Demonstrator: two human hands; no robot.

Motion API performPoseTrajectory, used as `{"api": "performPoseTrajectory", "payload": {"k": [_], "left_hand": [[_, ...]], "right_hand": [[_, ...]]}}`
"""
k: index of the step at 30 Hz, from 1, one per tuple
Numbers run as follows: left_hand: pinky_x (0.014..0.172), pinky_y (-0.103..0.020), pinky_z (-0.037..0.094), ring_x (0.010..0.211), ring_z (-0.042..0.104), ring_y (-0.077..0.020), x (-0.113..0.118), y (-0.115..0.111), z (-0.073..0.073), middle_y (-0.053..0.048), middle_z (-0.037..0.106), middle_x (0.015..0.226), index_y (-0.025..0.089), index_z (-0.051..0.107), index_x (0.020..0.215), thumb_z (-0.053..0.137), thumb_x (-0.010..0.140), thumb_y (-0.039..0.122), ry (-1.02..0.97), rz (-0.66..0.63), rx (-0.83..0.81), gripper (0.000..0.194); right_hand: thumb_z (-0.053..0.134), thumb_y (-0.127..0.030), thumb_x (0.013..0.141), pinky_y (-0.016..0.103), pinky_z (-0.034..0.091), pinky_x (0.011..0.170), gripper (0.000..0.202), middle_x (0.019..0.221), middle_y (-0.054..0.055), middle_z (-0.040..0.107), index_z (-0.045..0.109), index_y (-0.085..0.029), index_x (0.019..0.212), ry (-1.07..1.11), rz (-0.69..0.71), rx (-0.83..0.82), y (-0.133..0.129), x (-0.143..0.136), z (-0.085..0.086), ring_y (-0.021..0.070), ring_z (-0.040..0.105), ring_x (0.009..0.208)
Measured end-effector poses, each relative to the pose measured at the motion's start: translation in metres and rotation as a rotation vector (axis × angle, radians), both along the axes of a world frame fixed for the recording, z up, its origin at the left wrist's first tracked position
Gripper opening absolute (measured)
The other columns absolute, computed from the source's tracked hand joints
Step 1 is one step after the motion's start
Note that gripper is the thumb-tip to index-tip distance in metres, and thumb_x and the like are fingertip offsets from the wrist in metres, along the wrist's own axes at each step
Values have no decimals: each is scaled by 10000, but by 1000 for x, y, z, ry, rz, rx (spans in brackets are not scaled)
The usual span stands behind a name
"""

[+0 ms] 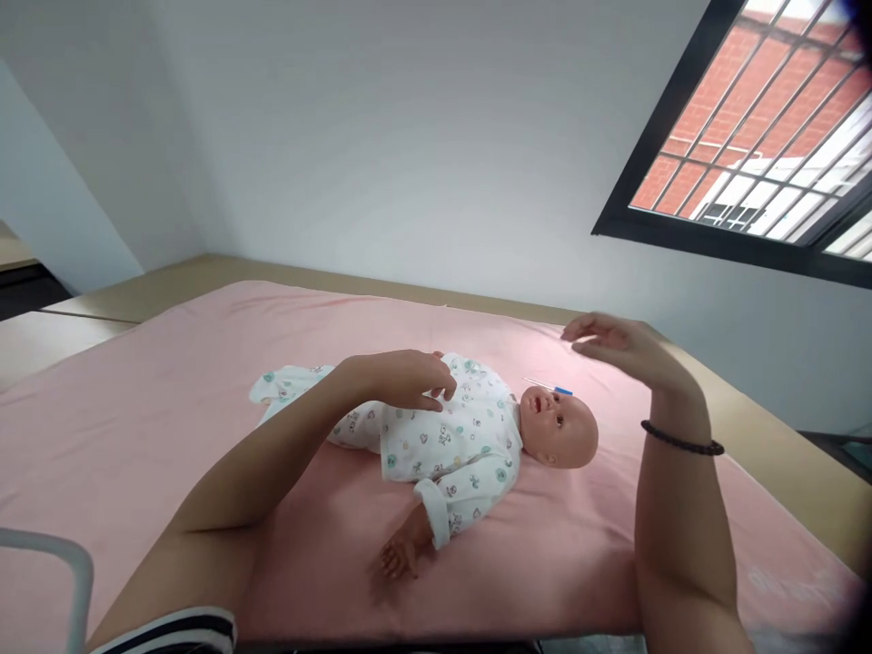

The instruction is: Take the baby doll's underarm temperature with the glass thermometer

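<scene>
A baby doll (450,436) in white patterned clothes lies on its back on the pink sheet (531,554), its head to the right. Over the doll's chest is my left hand (412,379), fingers loosely bent and apart, holding nothing; whether it touches the clothing I cannot tell. My right hand (617,345) is raised above and to the right of the doll's head, fingers slightly curved, thumb apart, with nothing in it. Beside the face, on the far side, lies a thin stick with a blue end (562,391).
Behind the sheet run a tan table edge (327,280) and a pale wall (409,154). A barred window (756,136) is at the upper right. At the lower left stands a grey curved rail (82,581).
</scene>
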State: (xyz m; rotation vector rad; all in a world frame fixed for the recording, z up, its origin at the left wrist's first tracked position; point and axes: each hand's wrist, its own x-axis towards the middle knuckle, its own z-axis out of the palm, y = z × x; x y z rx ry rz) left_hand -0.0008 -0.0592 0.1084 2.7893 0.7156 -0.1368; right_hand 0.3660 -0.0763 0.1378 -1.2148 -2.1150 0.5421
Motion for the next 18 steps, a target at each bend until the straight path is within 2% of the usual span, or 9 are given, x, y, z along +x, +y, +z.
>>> {"api": "performPoseTrajectory", "payload": {"k": [2, 4, 7, 9, 11, 13, 16, 18], "left_hand": [[754, -263, 386, 905, 567, -170, 2, 11, -6, -21, 678, 992, 190, 673, 1024, 586, 943, 272, 11, 18, -21, 145], [738, -262, 385, 850, 566, -161, 3, 18, -12, -22, 670, 985, 183, 651, 1014, 586, 942, 287, 47, 49, -40, 142], [695, -264, 374, 808, 562, -171, 5, 20, -18, -28, 672, 971, 186, 615, 1056, 600, 926, 313, 108, 80, -74, 182], [665, -275, 368, 799, 565, -189, 4, 18, -19, -36, 670, 973, 195, 595, 1097, 600, 916, 348, 150, 93, -117, 237], [642, -295, 369, 750, 557, -199, 3, 17, -19, -45, 660, 977, 199, 588, 1103, 611, 900, 404, 189, 148, -144, 290], [612, -313, 351, 671, 522, -196, 0, 15, -16, -45, 631, 874, 184, 601, 941, 633, 881, 452, 258, 179, -134, 277], [595, -320, 337, 599, 467, -167, -4, 11, -10, -19, 563, 761, 186, 542, 725, 712, 819, 438, 361, 220, -112, 318], [602, -314, 349, 609, 473, -162, -7, 8, -6, -5, 545, 742, 188, 518, 694, 757, 779, 371, 403, 264, -101, 313]], "right_hand": [[673, -481, 880, 381, 529, 940, 347, 1154, 99, 692, 674, -196, 1078, -213, 57, -117, 1, -13, -10, 225, 654, 1070], [626, -416, 897, 367, 533, 884, 319, 1179, 82, 696, 680, -233, 1154, -440, 67, -212, -3, -39, -22, 230, 653, 1067], [540, -294, 901, 372, 518, 814, 329, 1046, 58, 728, 671, -261, 1201, -657, 139, -303, -14, -75, -36, 224, 670, 909], [490, -262, 905, 368, 501, 786, 268, 965, 47, 724, 692, -258, 1081, -703, 183, -302, -18, -88, -44, 220, 656, 847], [466, -250, 899, 362, 486, 747, 196, 929, 51, 707, 661, -234, 916, -725, 163, -257, -18, -92, -50, 223, 633, 817], [457, -260, 899, 362, 474, 713, 162, 872, 52, 687, 590, -219, 816, -741, 155, -214, -14, -92, -53, 218, 606, 766], [457, -305, 915, 356, 488, 711, 184, 822, 52, 678, 586, -226, 811, -694, 205, -261, -5, -84, -53, 216, 606, 749], [469, -370, 943, 347, 520, 775, 225, 932, 69, 709, 655, -245, 925, -583, 259, -362, 3, -70, -49, 235, 651, 869]]}}
